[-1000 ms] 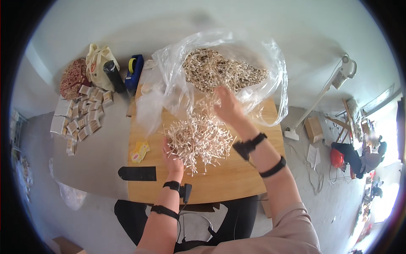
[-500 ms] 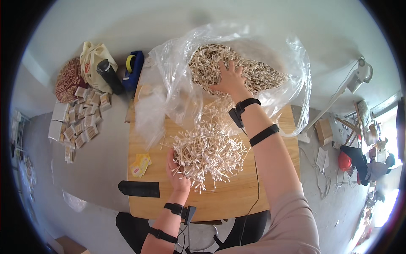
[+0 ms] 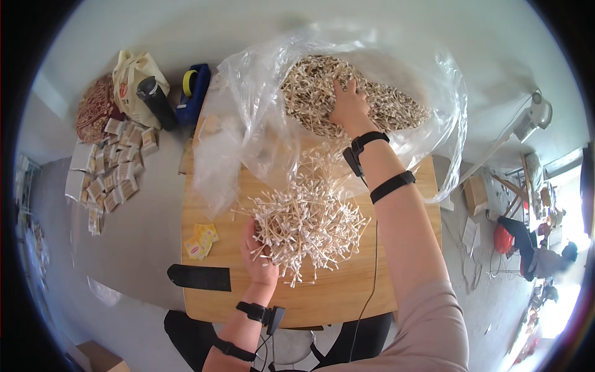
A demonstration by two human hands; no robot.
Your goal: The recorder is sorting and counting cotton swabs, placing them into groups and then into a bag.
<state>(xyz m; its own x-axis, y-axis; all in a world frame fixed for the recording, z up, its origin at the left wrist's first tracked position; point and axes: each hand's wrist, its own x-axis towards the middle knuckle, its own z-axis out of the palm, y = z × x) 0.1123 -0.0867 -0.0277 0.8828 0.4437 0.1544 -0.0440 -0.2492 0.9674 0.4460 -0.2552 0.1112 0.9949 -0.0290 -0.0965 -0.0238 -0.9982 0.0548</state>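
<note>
A heap of cotton swabs (image 3: 310, 229) with white tips and pale sticks lies on the wooden table (image 3: 334, 304) in front of me. Curled round the heap's lower left edge, my left hand (image 3: 260, 263) grips swabs there; some of its fingers are hidden behind the sticks. Farther off, a large clear plastic bag (image 3: 248, 99) lies open with a mass of swabs (image 3: 316, 87) inside. My right hand (image 3: 351, 108) reaches into it, fingers spread and pressing on the swabs. Both wrists wear black straps.
Yellow packets (image 3: 201, 240) and a black flat strip (image 3: 201, 278) lie at the table's left. Beyond are a blue tape dispenser (image 3: 193, 96), a dark bottle (image 3: 156, 102), a cloth bag (image 3: 133, 77) and several small packs of swabs (image 3: 127, 167). A cable (image 3: 375, 273) crosses the table.
My right hand has shifted slightly right within the bag's swabs, its fingers pushed deeper among them. The left hand stays at the heap. The whole view has shifted slightly.
</note>
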